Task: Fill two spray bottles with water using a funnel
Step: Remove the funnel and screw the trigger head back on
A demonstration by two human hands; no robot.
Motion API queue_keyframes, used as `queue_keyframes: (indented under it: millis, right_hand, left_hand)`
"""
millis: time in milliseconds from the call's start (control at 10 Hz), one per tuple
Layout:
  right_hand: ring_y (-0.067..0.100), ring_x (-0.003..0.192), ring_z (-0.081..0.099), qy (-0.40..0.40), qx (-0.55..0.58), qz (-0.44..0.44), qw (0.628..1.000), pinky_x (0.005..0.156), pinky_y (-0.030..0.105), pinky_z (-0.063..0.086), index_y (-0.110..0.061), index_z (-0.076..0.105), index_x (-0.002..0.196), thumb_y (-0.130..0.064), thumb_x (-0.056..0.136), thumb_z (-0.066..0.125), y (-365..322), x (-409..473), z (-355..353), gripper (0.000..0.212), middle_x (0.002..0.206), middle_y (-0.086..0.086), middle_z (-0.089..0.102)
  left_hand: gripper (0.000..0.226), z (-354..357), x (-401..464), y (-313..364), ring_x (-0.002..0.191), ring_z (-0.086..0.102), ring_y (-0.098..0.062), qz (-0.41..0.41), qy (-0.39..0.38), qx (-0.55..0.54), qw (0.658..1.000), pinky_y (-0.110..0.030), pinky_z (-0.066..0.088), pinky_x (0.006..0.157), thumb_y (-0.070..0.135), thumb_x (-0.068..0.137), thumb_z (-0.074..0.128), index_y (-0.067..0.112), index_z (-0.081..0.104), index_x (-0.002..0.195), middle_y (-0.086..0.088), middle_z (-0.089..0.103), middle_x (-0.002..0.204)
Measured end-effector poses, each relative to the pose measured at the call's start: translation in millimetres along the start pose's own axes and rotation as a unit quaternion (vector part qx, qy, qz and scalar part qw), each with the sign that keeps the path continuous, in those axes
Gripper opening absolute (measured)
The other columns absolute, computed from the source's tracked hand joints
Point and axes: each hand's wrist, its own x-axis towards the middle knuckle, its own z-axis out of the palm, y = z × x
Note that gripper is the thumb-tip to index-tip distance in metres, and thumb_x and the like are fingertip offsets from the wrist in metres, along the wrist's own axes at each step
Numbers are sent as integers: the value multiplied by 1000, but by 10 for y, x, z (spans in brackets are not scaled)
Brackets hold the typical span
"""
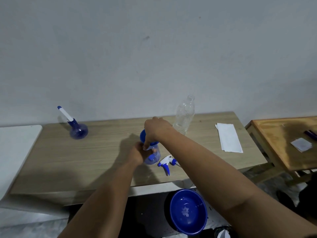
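Observation:
A clear blue spray bottle [153,158] stands open near the middle of the wooden table [85,157], with a blue funnel [142,135] in its neck. My left hand [137,154] grips the bottle's side. My right hand [155,130] holds the funnel from above. The bottle's white and blue spray head [166,163] lies on the table just right of it. A second, round blue spray bottle [78,131] with its white nozzle on stands at the back left. A clear plastic water bottle [185,115], uncapped, stands behind my right hand.
White folded paper [229,137] lies at the table's right. A blue bowl [187,211] sits low in front of the table. A second wooden table [281,143] with small items stands at the right. A white surface [15,148] adjoins the left end.

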Motion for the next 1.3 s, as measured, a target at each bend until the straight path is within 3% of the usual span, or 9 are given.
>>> queue_keyframes:
  millis: [100, 200, 300, 600, 700, 800, 1000, 1100, 1300]
  right_hand:
    - [28, 99, 64, -24, 13, 11, 1000, 85, 43, 60, -19, 63, 111, -49, 65, 93, 52, 44, -11, 64, 116, 5, 66]
    - [33, 116, 59, -16, 123, 20, 992, 91, 44, 57, -24, 41, 151, -40, 69, 91, 273, -10, -77, 98, 139, 8, 51]
    - [28, 117, 58, 23, 268, 26, 963, 91, 38, 54, -24, 40, 154, -37, 75, 88, 576, -123, -9, 93, 140, 6, 55]
    - [23, 106, 63, 160, 569, 157, 791, 81, 26, 50, -20, 44, 134, -19, 70, 97, 809, 78, 1344, 83, 126, 8, 59]
    - [26, 106, 67, 160, 577, 177, 781, 90, 35, 56, -21, 43, 136, -21, 69, 97, 753, 297, 1684, 85, 128, 7, 61]
    - [29, 108, 68, 147, 563, 181, 793, 94, 41, 56, -17, 42, 140, -23, 71, 93, 722, 512, 1811, 86, 126, 6, 63]
    - [29, 115, 67, 128, 503, 173, 837, 98, 46, 55, -19, 46, 143, -25, 71, 88, 668, 865, 1765, 84, 129, 5, 67]
    - [29, 107, 69, 119, 441, 169, 873, 90, 45, 57, -24, 51, 127, -36, 73, 85, 627, 900, 1704, 66, 120, 3, 70]
    - [35, 119, 66, 65, 281, 177, 941, 89, 37, 52, -12, 63, 133, -21, 94, 64, 871, 508, 1561, 40, 127, 14, 70]
  left_hand:
    - [8, 10, 76, -27, 75, 52, -21, 61, -12, -93, 994, -34, 46, 79, 11, 88, 61, 6, 55, 89, -12, 51, 86]
    - [17, 9, 104, -63, 90, 63, -19, 69, -14, -72, 995, -32, 49, 88, 18, 88, 72, 23, 61, 100, -1, 66, 95]
    - [28, -51, 58, -75, 92, 67, -17, 71, -43, -122, 989, -21, 51, 79, 13, 83, 77, 26, 66, 105, 4, 71, 94]
    - [39, -98, 78, -198, 96, 70, -8, 118, -39, -114, 986, -42, 54, 94, 40, 67, 82, 43, 71, 104, 15, 75, 98]
    - [44, -147, 10, -152, 97, 69, -8, 115, -37, -97, 988, -16, 52, 83, 35, 75, 83, 33, 69, 116, 13, 74, 101]
    - [35, -173, -20, -117, 85, 63, 0, 125, -37, -102, 986, -6, 44, 71, 20, 82, 81, 31, 68, 113, 11, 72, 99]
    - [43, -134, 33, -189, 84, 61, 16, 125, -37, -121, 984, -6, 46, 81, 7, 81, 79, 40, 63, 104, 25, 68, 93]
    - [42, -138, 31, -184, 95, 67, 3, 124, -39, -135, 982, -15, 50, 88, 11, 81, 80, 30, 66, 116, 16, 73, 101]
    - [46, -117, 59, -236, 104, 68, -12, 144, -34, -128, 981, -38, 51, 100, 15, 79, 81, 53, 65, 100, 14, 74, 104]
